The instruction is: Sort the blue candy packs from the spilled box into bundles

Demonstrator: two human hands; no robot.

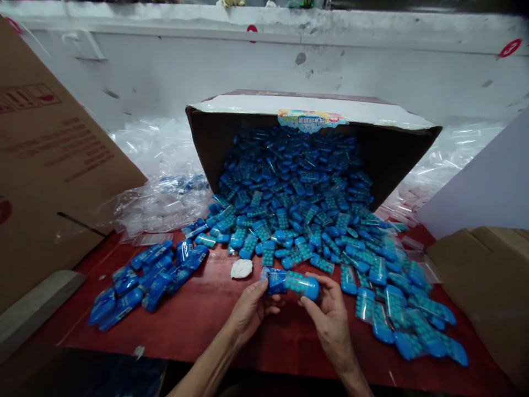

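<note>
My right hand (330,322) pinches a small clear candy container (303,284) by its blue end cap, and rows of teal beads show inside it. At the container's left end is a dark blue printed sleeve (276,280), gripped between the thumb and fingers of my left hand (254,309). The sleeve and the container meet end to end; how far one sits inside the other I cannot tell. A crumpled white lump (241,268) lies just beyond my left hand.
Many similar containers (297,187) spill from a tipped carton (407,151). Several blue-sleeved packs (155,273) lie left on the red table (198,325). Clear plastic bags (161,204) sit behind them. Cardboard boxes (53,160) flank both sides, and a grey bar (39,309) lies left.
</note>
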